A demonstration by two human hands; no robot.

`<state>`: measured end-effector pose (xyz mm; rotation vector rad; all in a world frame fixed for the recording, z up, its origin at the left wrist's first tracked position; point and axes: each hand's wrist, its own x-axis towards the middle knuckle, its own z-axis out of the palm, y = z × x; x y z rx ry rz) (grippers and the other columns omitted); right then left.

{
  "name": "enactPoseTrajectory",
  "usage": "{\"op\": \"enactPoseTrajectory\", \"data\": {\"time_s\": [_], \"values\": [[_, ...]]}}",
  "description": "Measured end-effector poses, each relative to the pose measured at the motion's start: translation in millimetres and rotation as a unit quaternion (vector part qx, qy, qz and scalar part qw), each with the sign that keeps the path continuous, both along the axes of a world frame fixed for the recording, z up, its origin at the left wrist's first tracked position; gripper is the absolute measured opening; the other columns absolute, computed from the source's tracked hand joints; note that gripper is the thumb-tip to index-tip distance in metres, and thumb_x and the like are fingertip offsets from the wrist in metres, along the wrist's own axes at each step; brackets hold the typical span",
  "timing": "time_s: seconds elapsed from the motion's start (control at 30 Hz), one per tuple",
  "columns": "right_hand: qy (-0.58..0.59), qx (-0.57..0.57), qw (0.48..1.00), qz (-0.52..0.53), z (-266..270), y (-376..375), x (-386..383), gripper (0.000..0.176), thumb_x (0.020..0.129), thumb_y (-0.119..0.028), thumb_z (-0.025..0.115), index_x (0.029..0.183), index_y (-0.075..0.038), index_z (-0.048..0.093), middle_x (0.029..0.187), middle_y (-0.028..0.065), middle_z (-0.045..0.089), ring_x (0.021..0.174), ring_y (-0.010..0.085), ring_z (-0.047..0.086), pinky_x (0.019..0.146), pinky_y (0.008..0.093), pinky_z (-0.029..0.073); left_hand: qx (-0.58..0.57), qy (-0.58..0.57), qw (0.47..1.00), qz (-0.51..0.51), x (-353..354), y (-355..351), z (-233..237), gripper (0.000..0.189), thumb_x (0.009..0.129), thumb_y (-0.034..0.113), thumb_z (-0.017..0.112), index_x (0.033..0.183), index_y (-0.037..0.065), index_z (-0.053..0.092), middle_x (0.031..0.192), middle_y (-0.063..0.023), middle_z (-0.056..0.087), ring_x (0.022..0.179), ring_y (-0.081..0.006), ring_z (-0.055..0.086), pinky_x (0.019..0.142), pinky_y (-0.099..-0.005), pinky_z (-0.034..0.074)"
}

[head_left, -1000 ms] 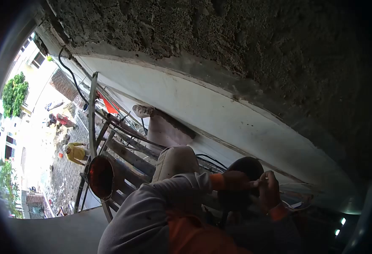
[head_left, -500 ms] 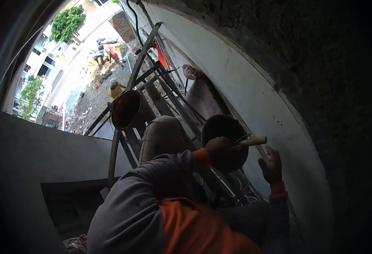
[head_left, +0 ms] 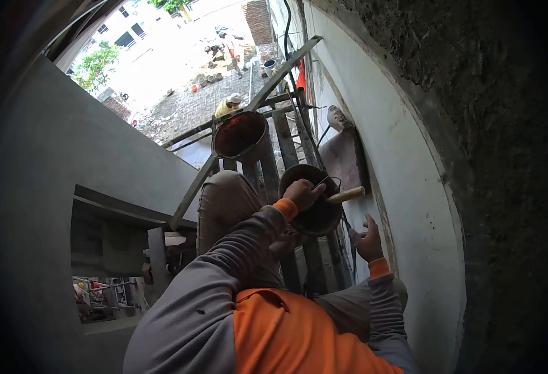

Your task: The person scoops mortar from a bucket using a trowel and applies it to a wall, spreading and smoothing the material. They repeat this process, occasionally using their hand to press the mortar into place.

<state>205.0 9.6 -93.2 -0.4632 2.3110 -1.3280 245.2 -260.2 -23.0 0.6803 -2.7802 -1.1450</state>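
Note:
My left hand [head_left: 304, 194] is closed over the mouth of a dark bucket [head_left: 314, 221], gripping the metal end of a trowel [head_left: 347, 195]. The trowel's pale wooden handle sticks out to the right past the bucket's rim, and a thin bent metal neck shows near my fingers. Its blade is hidden or too dark to make out. My right hand [head_left: 367, 240] is raised just right of the bucket, below the handle and apart from it, with thumb and fingers spread and nothing visible in them.
Another bucket [head_left: 241, 136], reddish inside, stands ahead beside my bent knee [head_left: 224, 196]. Dark planks [head_left: 284, 138] and a slanting bar [head_left: 286, 71] form the scaffold. A white curved wall [head_left: 411, 187] rises at right. Far below, a person in yellow [head_left: 227, 107] and others are on the paved ground.
My view has turned, shifting the scene. My left hand and the trowel have moved up and left in view, staying over the bucket. My right hand has shifted left, still spread.

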Motion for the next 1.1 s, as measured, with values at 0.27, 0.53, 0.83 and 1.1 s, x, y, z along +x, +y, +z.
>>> {"op": "enactPoseTrajectory", "data": {"time_s": [0.27,0.53,0.83,1.1], "values": [[-0.121,-0.257,0.919,-0.274,29,43,-53,0.044,0.087,-0.019,0.062,0.121,0.003,0.046,0.089,0.0081,0.059,0.067,0.0145,0.06,0.049,0.0238,0.047,0.0,-0.057,0.997,0.056,-14,-1,9,0.055,0.091,0.05,0.046,0.075,0.003,0.069,0.076,-0.0203,0.066,0.077,-0.0383,0.064,0.074,-0.0464,0.048],[-0.365,-0.551,0.678,-0.323,22,132,-97,0.021,0.093,-0.029,0.052,0.096,-0.008,0.058,0.073,-0.0008,0.06,0.055,0.0095,0.052,0.047,0.0258,0.041,0.023,-0.036,0.992,0.121,-22,-19,-17,0.056,0.093,0.051,0.037,0.084,0.006,0.069,0.092,-0.0218,0.065,0.093,-0.0404,0.06,0.087,-0.0481,0.044],[-0.44,-0.579,0.605,-0.323,9,145,-123,0.018,0.094,-0.02,0.052,0.097,-0.002,0.054,0.076,0.0021,0.06,0.053,0.008,0.053,0.046,0.0224,0.042,-0.039,0.02,0.997,0.06,-41,-18,-68,0.045,0.094,0.042,0.04,0.094,0.007,0.067,0.099,-0.0199,0.065,0.097,-0.0393,0.06,0.086,-0.0469,0.045],[-0.44,-0.592,0.594,-0.322,10,144,-122,0.017,0.096,-0.017,0.05,0.096,-0.001,0.052,0.078,0.0043,0.059,0.051,0.0075,0.051,0.044,0.0221,0.041,-0.041,-0.047,0.992,0.11,-37,5,-26,0.045,0.096,0.041,0.035,0.107,0.007,0.063,0.108,-0.0208,0.063,0.106,-0.0391,0.057,0.091,-0.0463,0.043]]}}
